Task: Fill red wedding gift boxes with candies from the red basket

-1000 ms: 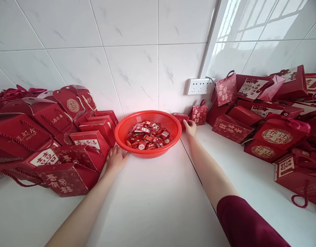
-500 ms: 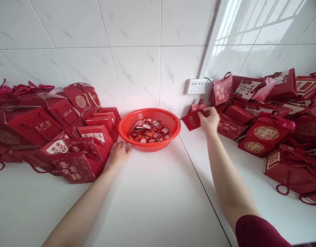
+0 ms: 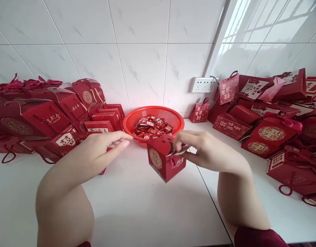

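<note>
My right hand (image 3: pixel 198 147) grips a red gift box (image 3: pixel 170 168) by its top edge, in front of the basket. The box is tilted, with a round gold emblem on one side, gold writing on another and a twisted cord. Its top flaps stand partly open. To the left of the box, my left hand (image 3: pixel 109 145) is raised with its fingers stretched toward it, apart from it and holding nothing. Behind the box stands a red plastic basket (image 3: pixel 170 111) with many small wrapped sweets (image 3: pixel 150 125) in it.
Red gift boxes (image 3: pixel 52 118) with cord handles crowd the left side of the white table (image 3: pixel 153 212). More red boxes (image 3: pixel 266 132) lie heaped on the right. A small red bag (image 3: pixel 200 111) stands below the wall socket (image 3: pixel 204 84), against the tiled wall.
My right hand has come from beside the right heap to the middle with the red box, which now shows its full form. My left hand has lifted off the table. The view has shifted slightly.
</note>
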`<control>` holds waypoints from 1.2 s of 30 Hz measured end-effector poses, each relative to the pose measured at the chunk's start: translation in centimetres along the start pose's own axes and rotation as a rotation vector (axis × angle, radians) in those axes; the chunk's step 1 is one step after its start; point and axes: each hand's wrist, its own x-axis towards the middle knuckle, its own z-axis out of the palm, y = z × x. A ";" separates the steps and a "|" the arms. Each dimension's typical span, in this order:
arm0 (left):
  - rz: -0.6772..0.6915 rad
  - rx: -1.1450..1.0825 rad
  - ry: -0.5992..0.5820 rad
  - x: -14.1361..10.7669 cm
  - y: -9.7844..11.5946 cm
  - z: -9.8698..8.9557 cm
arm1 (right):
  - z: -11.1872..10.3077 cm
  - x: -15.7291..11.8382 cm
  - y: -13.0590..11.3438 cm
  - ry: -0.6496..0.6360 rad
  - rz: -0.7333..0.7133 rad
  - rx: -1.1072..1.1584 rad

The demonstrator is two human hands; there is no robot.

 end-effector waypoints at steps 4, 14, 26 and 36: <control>0.254 -0.014 -0.072 0.8 2.9 1.9 | 1.4 0.7 -0.6 -0.089 -0.031 -0.024; 0.480 -0.105 -0.501 5.2 1.7 8.3 | 4.3 2.3 0.2 -0.262 0.083 -0.202; 0.480 0.156 -0.409 5.9 1.7 7.9 | 1.9 1.5 -0.1 -0.323 0.352 -0.105; 0.504 0.261 -0.429 5.8 0.4 7.5 | -4.9 -4.7 15.5 0.618 1.101 -0.199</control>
